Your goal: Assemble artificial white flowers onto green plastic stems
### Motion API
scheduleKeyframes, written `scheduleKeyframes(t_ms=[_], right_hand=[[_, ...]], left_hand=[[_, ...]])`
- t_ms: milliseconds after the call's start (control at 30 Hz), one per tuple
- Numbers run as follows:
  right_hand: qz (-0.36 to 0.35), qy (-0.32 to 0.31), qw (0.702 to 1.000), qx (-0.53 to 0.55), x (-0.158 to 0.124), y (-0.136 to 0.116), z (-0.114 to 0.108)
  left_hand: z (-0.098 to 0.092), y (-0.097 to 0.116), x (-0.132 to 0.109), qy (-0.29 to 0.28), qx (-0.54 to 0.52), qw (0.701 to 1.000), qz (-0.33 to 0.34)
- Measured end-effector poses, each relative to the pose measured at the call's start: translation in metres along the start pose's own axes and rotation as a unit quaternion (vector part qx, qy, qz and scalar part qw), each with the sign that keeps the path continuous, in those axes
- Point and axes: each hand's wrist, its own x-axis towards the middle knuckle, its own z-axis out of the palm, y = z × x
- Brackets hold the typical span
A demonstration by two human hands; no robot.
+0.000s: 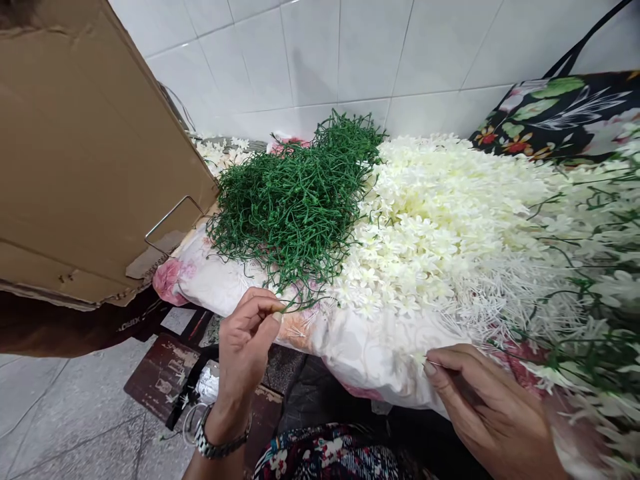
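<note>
Left hand (247,337) in play, thumb and forefinger pinched on a green stem (296,309), right at the near foot of the green pile (295,200)! And there's the hazard: the stem's far end lies among loose strands, so a sharp pull could hook a neighbour and drag a tangle along. Over to the right hand (487,400), fingertips together on a thin pale sliver (434,363), too fine to name, above the near edge of the cloth (380,347). That's a slim grip; ease off slightly and it could drop over the edge towards the floor (95,407).

Behind, white flowers (425,220) press against the pile, so a sweeping wrist could mix the two. The right forearm side runs close to the sprays (605,293); a careless elbow could snag their stalks. And on the left, the box (85,153) crowds the pile: one knock could shove greenery sideways.
</note>
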Motion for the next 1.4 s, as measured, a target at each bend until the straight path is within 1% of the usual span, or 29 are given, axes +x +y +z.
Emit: scheduleKeyframes(t_ms=[33,100,133,200,300,333,367,400,467,567,633,700,733,800,867,933,1033,1100,1267,1400], right_hand=[[0.003,0.007,1.000,0.000,0.001,-0.001,0.000],[0.013,0.014,1.000,0.003,0.002,-0.003,0.001],[0.018,0.014,1.000,0.007,0.003,-0.005,0.001],[0.028,0.016,0.999,0.016,0.005,-0.007,0.001],[0.044,0.047,0.998,0.025,0.007,-0.009,-0.001],[0.048,0.059,0.997,0.027,0.008,-0.009,-0.002],[0.053,0.068,0.996,0.030,0.008,-0.008,-0.003],[0.058,0.075,0.995,0.033,0.008,-0.008,-0.004],[0.066,0.081,0.994,0.041,0.007,-0.007,-0.004],[0.071,0.082,0.993,0.053,0.006,-0.005,-0.004],[0.074,0.079,0.992,0.057,0.006,-0.006,-0.005],[0.073,0.076,0.993,0.061,0.006,-0.006,-0.005],[0.072,0.077,0.992,0.063,0.007,-0.007,-0.005],[0.073,0.080,0.992,0.065,0.007,-0.007,-0.005],[0.077,0.082,0.991,0.067,0.007,-0.007,-0.005],[0.082,0.082,0.991,0.069,0.006,-0.006,-0.004],[0.082,0.083,0.991,0.070,0.005,-0.005,-0.004],[0.083,0.081,0.991,0.070,0.005,-0.005,-0.005],[0.082,0.078,0.991,0.065,0.006,-0.006,-0.006],[0.078,0.074,0.992,0.063,0.006,-0.006,-0.006]], left_hand=[[0.001,0.007,-0.003,-0.013,-0.006,1.000,0.000],[0.005,0.021,-0.012,-0.040,0.009,0.998,0.039],[0.010,0.026,-0.017,-0.054,0.021,0.996,0.072],[0.022,0.032,-0.026,-0.112,0.072,0.981,0.144],[0.045,0.026,-0.033,-0.196,0.148,0.941,0.231],[0.051,0.022,-0.034,-0.216,0.176,0.924,0.263],[0.056,0.019,-0.034,-0.234,0.210,0.908,0.279],[0.060,0.016,-0.033,-0.249,0.237,0.895,0.283],[0.063,0.013,-0.031,-0.266,0.270,0.885,0.272],[0.064,0.016,-0.028,-0.269,0.273,0.888,0.253],[0.068,0.020,-0.028,-0.255,0.274,0.893,0.251],[0.078,0.025,-0.028,-0.234,0.288,0.894,0.251],[0.085,0.026,-0.028,-0.228,0.304,0.890,0.252],[0.099,0.028,-0.029,-0.222,0.349,0.875,0.252],[0.111,0.028,-0.030,-0.223,0.397,0.860,0.230],[0.119,0.027,-0.030,-0.220,0.421,0.853,0.217],[0.119,0.025,-0.031,-0.199,0.427,0.857,0.209],[0.115,0.025,-0.031,-0.181,0.410,0.870,0.206],[0.097,0.024,-0.027,-0.126,0.292,0.927,0.196],[0.081,0.025,-0.023,-0.106,0.181,0.968,0.138]])
